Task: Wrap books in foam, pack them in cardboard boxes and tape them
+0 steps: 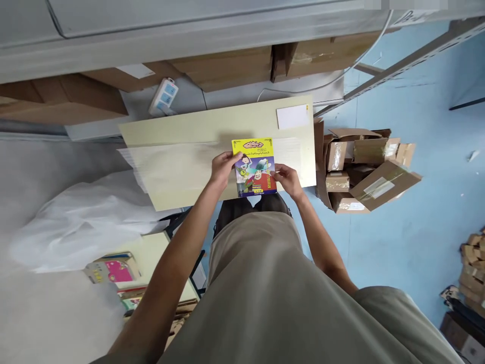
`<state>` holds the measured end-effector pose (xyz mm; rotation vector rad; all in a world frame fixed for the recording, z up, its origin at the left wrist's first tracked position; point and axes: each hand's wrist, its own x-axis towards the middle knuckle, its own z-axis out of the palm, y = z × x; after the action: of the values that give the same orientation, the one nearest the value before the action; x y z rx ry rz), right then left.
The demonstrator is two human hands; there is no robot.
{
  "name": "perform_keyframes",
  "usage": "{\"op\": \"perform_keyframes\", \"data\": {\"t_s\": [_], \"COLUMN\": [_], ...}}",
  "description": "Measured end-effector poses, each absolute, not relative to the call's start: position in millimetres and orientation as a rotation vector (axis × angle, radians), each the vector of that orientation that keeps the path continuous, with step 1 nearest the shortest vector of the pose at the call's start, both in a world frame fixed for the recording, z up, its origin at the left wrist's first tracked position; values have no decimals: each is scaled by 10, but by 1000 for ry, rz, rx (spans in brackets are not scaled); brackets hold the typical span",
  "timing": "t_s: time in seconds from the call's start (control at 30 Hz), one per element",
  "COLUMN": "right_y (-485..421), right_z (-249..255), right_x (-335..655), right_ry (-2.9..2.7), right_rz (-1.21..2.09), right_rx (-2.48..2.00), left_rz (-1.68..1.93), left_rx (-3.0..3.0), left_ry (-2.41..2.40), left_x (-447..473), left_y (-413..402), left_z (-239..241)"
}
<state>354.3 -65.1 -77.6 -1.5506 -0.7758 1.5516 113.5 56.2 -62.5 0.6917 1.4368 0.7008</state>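
Note:
A colourful book (254, 167) with a yellow top and cartoon figures on its cover lies on a pale yellow table (182, 131). My left hand (223, 167) grips the book's left edge, fingers curled over it. My right hand (287, 179) pinches the book's right edge near the lower corner. The book rests on a stack of clear plastic sleeves (178, 164) spread across the table.
A white card (292, 117) lies at the table's far right corner. A power strip (163, 96) sits behind the table. Cardboard boxes (364, 172) are piled on the blue floor at right. White plastic wrap (79, 222) and more books (113, 270) are at left.

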Motion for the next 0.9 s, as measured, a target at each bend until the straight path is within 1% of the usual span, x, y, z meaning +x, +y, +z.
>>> {"op": "perform_keyframes", "data": {"t_s": [0.23,0.4,0.57,0.77,0.83,0.9], "right_y": [-496,-456,-580,-979,-1074,-1117], "right_z": [-1274,-1483,-1420,-1252,-1246,-1255], "right_x": [3569,3604,3832,4302,4363,4365], "right_ry": [-818,-889,-1015,-1016,-969,-917], "right_rz": [1466,1413,1276,791,768,837], "right_rx": [-1756,-1882,-1936,-2354,-2460,-2508], "left_rz": [700,656,667,670,645,619], "left_rx": [632,668,788,939,989,1019], "left_ry": [1485,1574,1618,1621,1640,1660], "left_x": [1336,1435,1437,1429,1429,1419], "left_y": [685,606,527,526,539,557], "left_z": [-1076,-1424,-1610,-1634,-1627,-1615]}}
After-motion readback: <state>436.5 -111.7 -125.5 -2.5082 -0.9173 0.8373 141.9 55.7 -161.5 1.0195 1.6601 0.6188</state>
